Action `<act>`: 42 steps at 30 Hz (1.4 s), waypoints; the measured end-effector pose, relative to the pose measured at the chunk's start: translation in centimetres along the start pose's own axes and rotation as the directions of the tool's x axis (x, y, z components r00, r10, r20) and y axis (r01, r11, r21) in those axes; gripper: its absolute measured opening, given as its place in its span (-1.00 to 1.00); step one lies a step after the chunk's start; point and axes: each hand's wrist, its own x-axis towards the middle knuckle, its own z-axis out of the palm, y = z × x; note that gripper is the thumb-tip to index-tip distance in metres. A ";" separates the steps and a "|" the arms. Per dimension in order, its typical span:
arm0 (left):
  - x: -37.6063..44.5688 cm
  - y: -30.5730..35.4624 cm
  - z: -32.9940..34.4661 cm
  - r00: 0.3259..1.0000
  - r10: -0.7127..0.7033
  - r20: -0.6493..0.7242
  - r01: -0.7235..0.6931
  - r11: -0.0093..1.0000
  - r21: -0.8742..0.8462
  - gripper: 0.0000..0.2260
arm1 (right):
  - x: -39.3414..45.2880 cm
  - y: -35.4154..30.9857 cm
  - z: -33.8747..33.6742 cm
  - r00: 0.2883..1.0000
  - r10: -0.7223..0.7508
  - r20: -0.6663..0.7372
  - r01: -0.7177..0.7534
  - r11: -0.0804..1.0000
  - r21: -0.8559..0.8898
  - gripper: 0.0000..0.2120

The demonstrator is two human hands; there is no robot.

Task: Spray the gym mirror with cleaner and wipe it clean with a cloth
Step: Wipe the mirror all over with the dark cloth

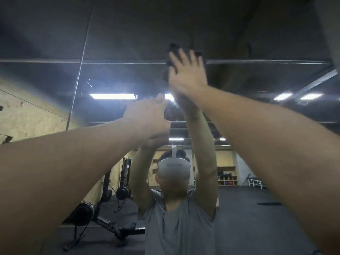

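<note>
The gym mirror [257,111] fills the view in front of me, and I see my own reflection in it with both arms raised. My right hand [185,74] is high up with straight, spread fingers, pressing a dark cloth [173,49] flat against the glass. The hand covers most of the cloth. My left hand [147,118] is lower and to the left, close to the glass. Its fingers are curled into a fist and the thumb points up, with nothing visible in it. Fine droplets [121,85] speckle the glass left of my hands. No spray bottle is in view.
A vertical seam [78,80] and a horizontal seam [266,61] divide the mirror panels. The reflection shows rowing machines [103,216] on the left, dark rubber flooring, storage cubbies [227,180] at the back and ceiling lights [112,96].
</note>
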 end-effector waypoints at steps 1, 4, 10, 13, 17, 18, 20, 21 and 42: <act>-0.2 -0.3 0.1 1.000 0.002 0.003 -0.002 0.999 -0.040 -0.74 | -0.6 -1.9 0.4 0.997 -0.069 0.017 0.069 0.998 0.000 -0.45; -1.6 -1.1 0.6 0.998 0.046 -0.051 -0.051 0.993 -0.107 -0.83 | -1.9 -4.2 0.9 0.971 -0.220 0.090 0.221 0.975 -0.007 -0.46; -4.1 -3.7 1.8 0.975 0.123 -0.184 -0.136 0.989 -0.057 -0.75 | -5.2 0.2 0.4 0.953 -0.279 0.117 0.284 0.958 -0.028 -0.48; -4.9 -5.3 1.9 0.977 0.115 -0.180 -0.118 0.993 -0.008 -0.76 | -7.2 3.3 0.2 0.998 -0.053 0.038 0.055 0.997 -0.049 -0.46; -6.3 -6.6 2.3 0.986 0.047 -0.158 -0.050 0.999 -0.013 -0.78 | -8.2 4.5 0.0 0.978 0.209 0.019 -0.207 0.976 -0.063 -0.46; -6.7 -7.0 2.4 0.990 0.036 -0.136 -0.037 0.999 -0.008 -0.75 | -8.2 3.9 0.1 0.967 0.253 0.018 -0.251 0.966 -0.065 -0.46; -7.1 -7.5 3.0 0.995 0.024 -0.096 -0.020 0.999 0.034 -0.59 | -8.0 2.0 0.4 0.947 0.321 0.021 -0.320 0.946 -0.053 -0.46; -7.2 -7.6 3.2 0.995 0.031 -0.094 -0.026 0.998 0.058 -0.53 | -8.1 0.8 0.7 0.945 0.327 0.021 -0.326 0.944 -0.044 -0.45; -6.8 -6.7 2.4 0.997 -0.061 -0.038 0.061 0.998 -0.022 -0.73 | -16.4 4.5 0.9 0.952 -0.250 0.177 0.266 0.962 -0.070 -0.44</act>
